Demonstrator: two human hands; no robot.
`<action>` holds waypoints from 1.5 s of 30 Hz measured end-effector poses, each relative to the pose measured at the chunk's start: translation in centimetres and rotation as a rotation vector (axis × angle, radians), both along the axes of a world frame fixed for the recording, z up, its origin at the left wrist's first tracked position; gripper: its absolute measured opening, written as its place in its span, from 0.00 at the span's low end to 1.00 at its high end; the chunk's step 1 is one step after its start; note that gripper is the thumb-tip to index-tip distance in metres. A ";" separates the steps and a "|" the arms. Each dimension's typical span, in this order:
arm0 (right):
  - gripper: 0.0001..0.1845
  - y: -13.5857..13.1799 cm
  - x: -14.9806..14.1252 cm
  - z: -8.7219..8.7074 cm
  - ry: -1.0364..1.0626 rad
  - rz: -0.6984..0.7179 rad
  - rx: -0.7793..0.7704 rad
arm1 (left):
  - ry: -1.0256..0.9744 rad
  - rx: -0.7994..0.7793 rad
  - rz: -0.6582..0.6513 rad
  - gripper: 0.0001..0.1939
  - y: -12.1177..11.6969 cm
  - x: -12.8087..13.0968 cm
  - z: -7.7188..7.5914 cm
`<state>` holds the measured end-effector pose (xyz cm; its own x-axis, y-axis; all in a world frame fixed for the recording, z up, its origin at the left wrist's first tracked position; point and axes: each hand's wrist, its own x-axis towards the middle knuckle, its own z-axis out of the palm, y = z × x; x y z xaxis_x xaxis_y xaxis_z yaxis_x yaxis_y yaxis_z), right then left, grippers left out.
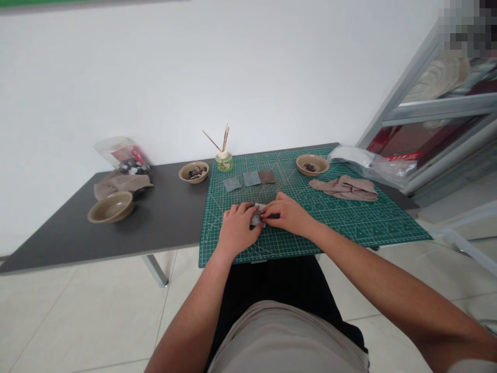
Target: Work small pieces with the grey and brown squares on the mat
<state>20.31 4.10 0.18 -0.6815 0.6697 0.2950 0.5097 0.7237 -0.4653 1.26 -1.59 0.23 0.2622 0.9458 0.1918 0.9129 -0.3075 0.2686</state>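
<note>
My left hand (pixel 238 228) lies on the green cutting mat (pixel 330 225), its thumb and fingertips holding down a small crumpled-looking grey square sheet (pixel 256 220). From the right, my right hand (pixel 289 213) meets it with thumb and fingers pinched together over the sheet. A small dark spot shows at that pinch, too little of it visible to name. Just beyond the hands lie a blue-grey square (pixel 232 184), a second grey square (pixel 251 178) and a brown square (pixel 267 177), all flat and rough-looking like sandpaper.
A bowl of dark pebble-like pieces (pixel 194 172), a reed diffuser (pixel 224 160) and another bowl (pixel 312 165) stand farther back. A brown cloth (pixel 345 188) and plastic bag (pixel 373 163) lie right. Left are a bowl (pixel 111 208), cloth (pixel 120 185) and clear tub (pixel 120 150).
</note>
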 end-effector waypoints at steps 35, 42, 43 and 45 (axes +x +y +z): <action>0.02 0.2 0.3 0.2 -0.025 -0.017 0.027 | -0.003 -0.047 0.003 0.24 0.0 -0.1 0.2; 0.04 0.8 -1.0 0.1 -0.088 0.018 0.108 | -0.005 -0.036 0.001 0.24 0.0 -0.2 0.1; 0.04 0.8 -1.0 0.1 -0.088 -0.013 0.117 | -0.004 -0.039 0.005 0.24 0.0 -0.2 0.1; 0.03 0.8 -0.8 0.0 -0.071 -0.077 0.125 | -0.003 -0.045 0.008 0.24 0.0 -0.2 0.1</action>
